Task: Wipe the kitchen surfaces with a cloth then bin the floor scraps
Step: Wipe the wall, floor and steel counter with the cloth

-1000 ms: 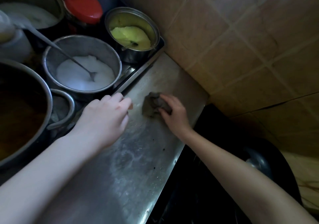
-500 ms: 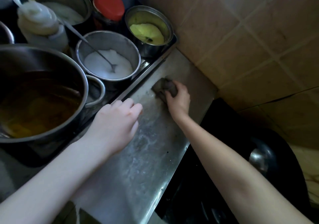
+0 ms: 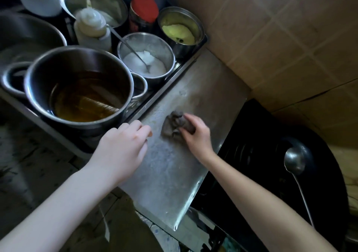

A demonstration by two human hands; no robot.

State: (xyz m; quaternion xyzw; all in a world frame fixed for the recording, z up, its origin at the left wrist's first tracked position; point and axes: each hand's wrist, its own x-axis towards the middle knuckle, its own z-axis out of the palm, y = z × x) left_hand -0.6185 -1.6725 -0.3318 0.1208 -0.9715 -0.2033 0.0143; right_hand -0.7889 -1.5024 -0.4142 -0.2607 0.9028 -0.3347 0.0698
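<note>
Gripping a dark cloth (image 3: 171, 123) with the right hand (image 3: 197, 135) on the steel surface (image 3: 170, 174), right of the big pot (image 3: 67, 63); resting the left hand (image 3: 120, 151) nearer the pot, loosely curled, empty.

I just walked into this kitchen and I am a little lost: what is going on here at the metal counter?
A person is wiping the flat stainless-steel counter surface with a crumpled dark grey cloth, which the right hand grips and presses on the metal. The left hand is over the counter's left edge, fingers loosely curled, holding nothing. Whitish smears show on the near part. The large steel pot of brown liquid stands untouched beside it.
</note>
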